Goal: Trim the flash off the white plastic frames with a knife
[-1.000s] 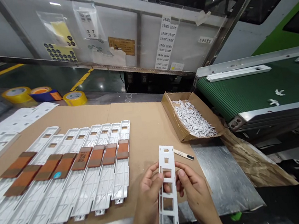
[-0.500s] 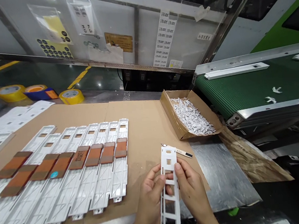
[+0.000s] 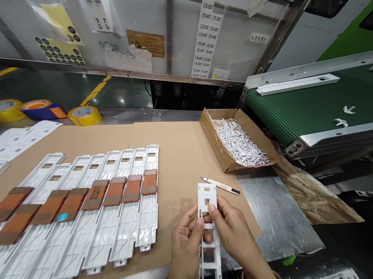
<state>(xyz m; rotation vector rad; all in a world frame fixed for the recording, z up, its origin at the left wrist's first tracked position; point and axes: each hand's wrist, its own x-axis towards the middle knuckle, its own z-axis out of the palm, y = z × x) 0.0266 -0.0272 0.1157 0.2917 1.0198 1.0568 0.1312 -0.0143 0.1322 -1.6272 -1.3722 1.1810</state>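
Both hands hold a long white plastic frame [image 3: 207, 194] with a row of rectangular openings, its far end tilted up over the table's front edge. My left hand [image 3: 187, 241] grips its left side, thumb on top and fingers curled beneath. My right hand [image 3: 234, 230] is closed on the right side, with the thumb lying across the upper face near a small square opening. Just beyond the frame, a craft knife [image 3: 220, 185] marked A26 lies on the cardboard. Whether a small part is under the right thumb, I cannot tell.
Several white plastic trays [image 3: 148, 221] lie side by side at left, with reddish-brown blocks [image 3: 149, 182] across them. A cardboard box [image 3: 211, 141] of small white clips [image 3: 240, 142] stands behind the hands. A green conveyor belt [image 3: 303, 109] runs at right. Tape rolls [image 3: 85, 115] sit at the back left.
My right thumb has moved left across the frame's face, near the square opening. The frame has shifted slightly left, and the camera view has moved a little.
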